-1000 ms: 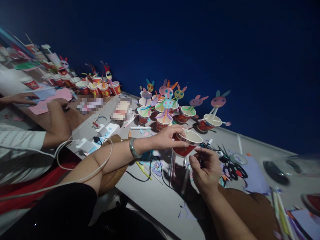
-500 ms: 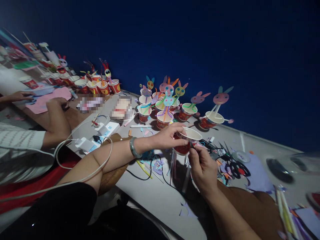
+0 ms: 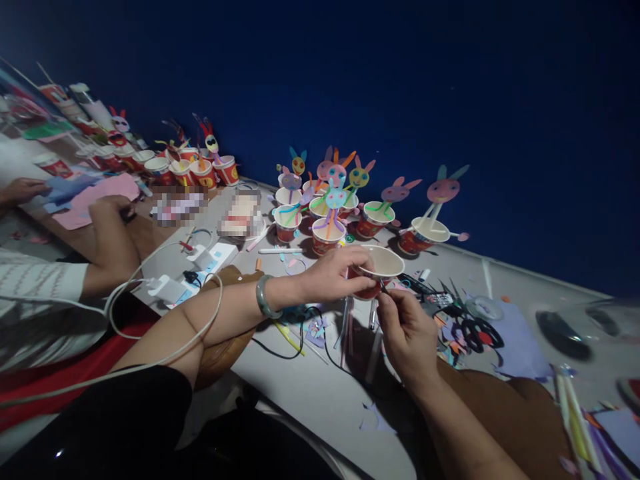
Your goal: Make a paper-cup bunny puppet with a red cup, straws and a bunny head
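Leftmost, a sheet of pink paper [image 3: 97,202] is flanked by a co-worker's hands [image 3: 111,208]. Behind it, a row of red paper cups [image 3: 203,175] is ranged along the wall [image 3: 400,80]; several are filled with coloured strips, and one figure with red ears [image 3: 211,143] is stood among them. Next, a power strip [image 3: 220,257] is occupied by white chargers [image 3: 170,289].

At centre, a group of patterned cups is set close together. By the front cup [image 3: 327,238], a light-blue rabbit head [image 3: 336,195] is carried on purple and orange legs. Before this group, one red cup [image 3: 384,261] is held, tilted, above the table [image 3: 310,390]; its pale interior is exposed. Its left side is grasped by the left hand [image 3: 335,275]. Near its right side, a small dark item [image 3: 383,287] is pinched by the right hand [image 3: 407,333]; whether the cup is touched by it cannot be told.

Farther right, a pink rabbit with teal ears [image 3: 443,189] is seated on white legs in the end cup [image 3: 425,237]. Lastly, black-handled scissors [image 3: 483,337] are laid beside purple paper [image 3: 524,340].
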`<state>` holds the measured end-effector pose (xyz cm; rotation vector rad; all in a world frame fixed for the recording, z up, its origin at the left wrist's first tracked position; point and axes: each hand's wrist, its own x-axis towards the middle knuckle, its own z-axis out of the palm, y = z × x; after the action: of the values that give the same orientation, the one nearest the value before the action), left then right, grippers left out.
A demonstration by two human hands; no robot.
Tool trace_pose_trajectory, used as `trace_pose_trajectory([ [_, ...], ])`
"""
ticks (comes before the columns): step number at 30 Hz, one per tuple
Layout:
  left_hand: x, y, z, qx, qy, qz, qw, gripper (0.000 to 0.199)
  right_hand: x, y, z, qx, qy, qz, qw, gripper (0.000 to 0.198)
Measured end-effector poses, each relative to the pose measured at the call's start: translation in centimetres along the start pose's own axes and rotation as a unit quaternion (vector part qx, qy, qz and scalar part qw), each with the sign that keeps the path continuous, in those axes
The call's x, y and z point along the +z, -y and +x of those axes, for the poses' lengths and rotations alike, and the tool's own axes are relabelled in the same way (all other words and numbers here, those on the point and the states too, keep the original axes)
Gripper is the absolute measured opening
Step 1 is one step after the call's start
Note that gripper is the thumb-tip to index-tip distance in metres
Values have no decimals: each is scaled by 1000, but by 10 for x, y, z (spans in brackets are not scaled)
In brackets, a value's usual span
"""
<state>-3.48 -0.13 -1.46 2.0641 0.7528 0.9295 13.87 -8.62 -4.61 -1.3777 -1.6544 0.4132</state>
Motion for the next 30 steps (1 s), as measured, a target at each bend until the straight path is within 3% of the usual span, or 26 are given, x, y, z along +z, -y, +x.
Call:
trace_pose_trajectory([
  [5,0,-4,-2,-24,20,17,999,9,0,-3,1,-36,-16,-48,998,23],
  [12,-1,-10,-4,-36,-6,42,998,11,0,-7,1,-71,-31,-93,993,23],
  [21,0,-13,-4,-49,-8,-15,999,11,-1,-9,0,-102,-48,-122,986,22],
  [30,1,-12,-4,-65,-16,-10,998,13,-1,-12,-2,-94,-44,-142,984,23],
])
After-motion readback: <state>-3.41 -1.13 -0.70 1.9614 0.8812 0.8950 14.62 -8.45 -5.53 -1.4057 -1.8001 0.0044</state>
